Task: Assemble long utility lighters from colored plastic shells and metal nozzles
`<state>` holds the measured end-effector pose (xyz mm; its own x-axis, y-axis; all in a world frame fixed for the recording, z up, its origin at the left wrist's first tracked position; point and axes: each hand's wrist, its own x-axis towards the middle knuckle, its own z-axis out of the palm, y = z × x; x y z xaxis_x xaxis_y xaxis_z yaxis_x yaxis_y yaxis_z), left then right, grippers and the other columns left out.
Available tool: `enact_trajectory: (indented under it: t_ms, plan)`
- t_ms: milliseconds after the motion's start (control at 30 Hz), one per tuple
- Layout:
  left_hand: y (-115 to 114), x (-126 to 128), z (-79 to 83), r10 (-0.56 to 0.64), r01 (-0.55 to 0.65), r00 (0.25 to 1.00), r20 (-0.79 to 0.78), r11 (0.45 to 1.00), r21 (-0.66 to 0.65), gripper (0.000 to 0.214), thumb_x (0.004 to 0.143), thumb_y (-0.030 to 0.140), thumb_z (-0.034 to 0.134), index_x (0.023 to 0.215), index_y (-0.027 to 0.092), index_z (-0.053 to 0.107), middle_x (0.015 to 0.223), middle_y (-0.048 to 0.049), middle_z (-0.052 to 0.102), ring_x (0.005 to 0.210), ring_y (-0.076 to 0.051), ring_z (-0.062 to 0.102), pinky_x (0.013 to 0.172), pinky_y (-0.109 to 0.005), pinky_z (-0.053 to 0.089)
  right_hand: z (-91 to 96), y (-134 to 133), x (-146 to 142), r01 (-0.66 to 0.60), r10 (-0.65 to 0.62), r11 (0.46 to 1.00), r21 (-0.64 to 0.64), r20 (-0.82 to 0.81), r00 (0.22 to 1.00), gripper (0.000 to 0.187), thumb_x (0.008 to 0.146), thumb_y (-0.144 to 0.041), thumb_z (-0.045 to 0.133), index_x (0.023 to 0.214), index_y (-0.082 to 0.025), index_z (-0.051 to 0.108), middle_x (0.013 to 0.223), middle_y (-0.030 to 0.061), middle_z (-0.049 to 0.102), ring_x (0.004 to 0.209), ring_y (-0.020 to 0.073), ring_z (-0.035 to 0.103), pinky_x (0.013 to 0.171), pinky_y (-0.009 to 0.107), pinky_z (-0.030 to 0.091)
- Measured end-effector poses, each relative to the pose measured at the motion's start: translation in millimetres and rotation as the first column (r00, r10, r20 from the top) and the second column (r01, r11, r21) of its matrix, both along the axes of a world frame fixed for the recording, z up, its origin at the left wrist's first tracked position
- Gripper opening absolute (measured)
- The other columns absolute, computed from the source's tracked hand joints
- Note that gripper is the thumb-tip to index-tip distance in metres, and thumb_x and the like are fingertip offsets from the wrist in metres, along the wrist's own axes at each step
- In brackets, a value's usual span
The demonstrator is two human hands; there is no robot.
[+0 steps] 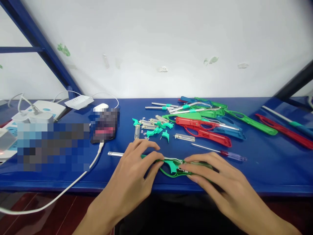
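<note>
An opened green long-nosed lighter lies along the table's front part, its inner parts facing up. Its metal tube sticks out to the left. My left hand is closed on the tube end of the casing, thumb and fingertips pinching near the turquoise trigger. My right hand grips the handle end, its fingertips pressed at a white wire inside. What exactly lies under the right fingertips is hidden. Just beyond, loose turquoise triggers and clear fuel tanks lie scattered.
Red casing halves, green casing halves and metal tubes are piled at the back. A screwdriver lies right of centre. On the left are a phone, its white cable and power strips.
</note>
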<state>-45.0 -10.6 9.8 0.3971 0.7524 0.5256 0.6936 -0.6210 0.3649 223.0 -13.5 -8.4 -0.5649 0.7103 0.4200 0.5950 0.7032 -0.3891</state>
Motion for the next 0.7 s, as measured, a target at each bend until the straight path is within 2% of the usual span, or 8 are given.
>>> enact_trajectory:
  t_ms: [300,533,700]
  plan:
    - [2,3,-6.2,-0.039,0.038,0.998,0.051,0.999,0.007,0.011,0.103,0.009,0.063,0.101,0.019,0.067,0.11,-0.0042,0.067,0.099,-0.019,0.061,0.085,-0.035,0.051,-4.5,1,3,-0.014,0.014,1.0,-0.017,0.034,0.999,0.042,0.109,-0.017,0.051,0.143,-0.04,0.057,0.134,0.0007,0.062,0.123,0.0172,0.059,0.097,0.031,0.054]
    - [6,9,-5.9,-0.035,0.036,0.999,-0.032,0.999,0.04,0.011,0.105,0.009,0.058,0.098,0.017,0.063,0.098,-0.0034,0.069,0.087,-0.02,0.06,0.077,-0.037,0.049,-0.1,0,2,-0.037,0.04,0.999,-0.027,0.149,0.988,0.065,0.104,-0.008,0.044,0.155,-0.048,0.048,0.134,0.0029,0.062,0.121,0.0215,0.062,0.094,0.038,0.059]
    - [6,10,-5.7,-0.034,0.037,0.998,-0.048,0.998,0.057,0.012,0.105,0.009,0.058,0.097,0.016,0.063,0.096,-0.0038,0.068,0.085,-0.02,0.06,0.077,-0.036,0.05,3.3,-2,3,-0.051,0.055,0.998,-0.028,0.161,0.985,0.076,0.1,-0.003,0.042,0.159,-0.05,0.041,0.134,0.0034,0.063,0.121,0.0225,0.062,0.094,0.04,0.06]
